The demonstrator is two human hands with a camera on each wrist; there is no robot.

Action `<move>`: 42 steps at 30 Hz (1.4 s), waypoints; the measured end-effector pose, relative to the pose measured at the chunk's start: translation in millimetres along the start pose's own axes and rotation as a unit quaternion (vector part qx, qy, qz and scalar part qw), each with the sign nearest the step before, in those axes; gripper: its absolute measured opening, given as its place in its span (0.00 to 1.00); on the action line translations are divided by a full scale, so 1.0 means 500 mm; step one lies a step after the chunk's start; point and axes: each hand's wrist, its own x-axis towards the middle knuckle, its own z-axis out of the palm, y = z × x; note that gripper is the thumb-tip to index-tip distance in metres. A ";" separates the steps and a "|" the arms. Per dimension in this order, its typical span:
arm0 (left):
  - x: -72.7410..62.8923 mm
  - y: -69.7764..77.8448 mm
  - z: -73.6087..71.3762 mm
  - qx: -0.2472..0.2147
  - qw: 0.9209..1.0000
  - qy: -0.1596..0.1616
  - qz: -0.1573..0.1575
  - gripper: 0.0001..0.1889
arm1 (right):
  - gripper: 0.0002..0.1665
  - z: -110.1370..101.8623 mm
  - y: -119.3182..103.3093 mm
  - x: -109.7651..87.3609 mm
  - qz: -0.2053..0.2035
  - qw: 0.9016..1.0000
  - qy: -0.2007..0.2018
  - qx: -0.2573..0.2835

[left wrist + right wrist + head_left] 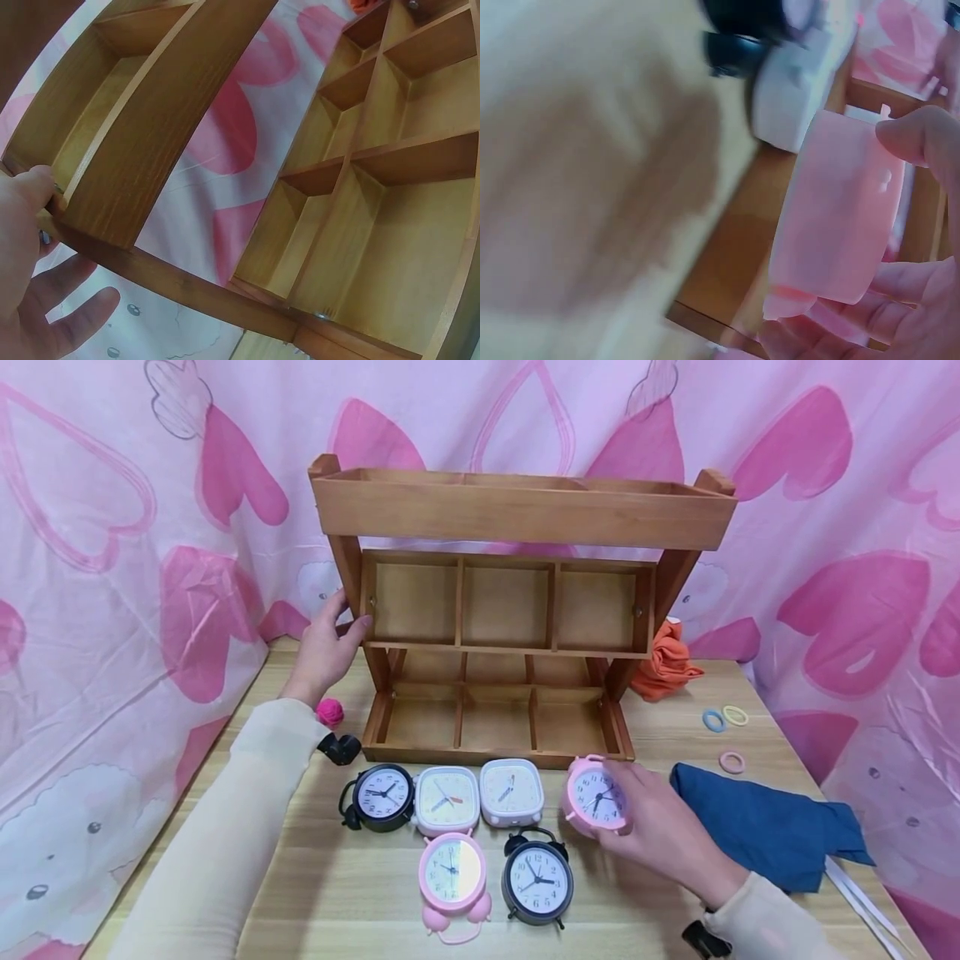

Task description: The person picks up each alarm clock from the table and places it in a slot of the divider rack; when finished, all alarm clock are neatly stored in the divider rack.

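Pinching a pink clock (596, 797) between thumb and fingers, your right hand (654, 827) is holding it before the rack (525, 521), near its right end. Your left hand (324, 647) is gripping the rack's left side. A white clock (512, 792) is resting left of the pink clock, a blue cloth (757, 827) right of your right hand.
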 end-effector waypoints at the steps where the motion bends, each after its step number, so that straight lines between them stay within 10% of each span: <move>1: 0.000 0.000 -0.001 0.001 1.000 0.001 0.001 0.32 | 0.52 -0.010 0.000 0.005 -0.005 1.000 0.009 0.001; 20: 0.001 0.000 0.006 0.001 1.000 0.004 0.001 0.31 | 0.53 -0.001 0.060 0.203 0.015 0.999 -0.008 0.038; 42: -0.002 -0.008 0.008 -0.002 1.000 0.012 0.003 0.31 | 0.49 0.056 0.055 0.229 0.047 0.996 -0.045 0.065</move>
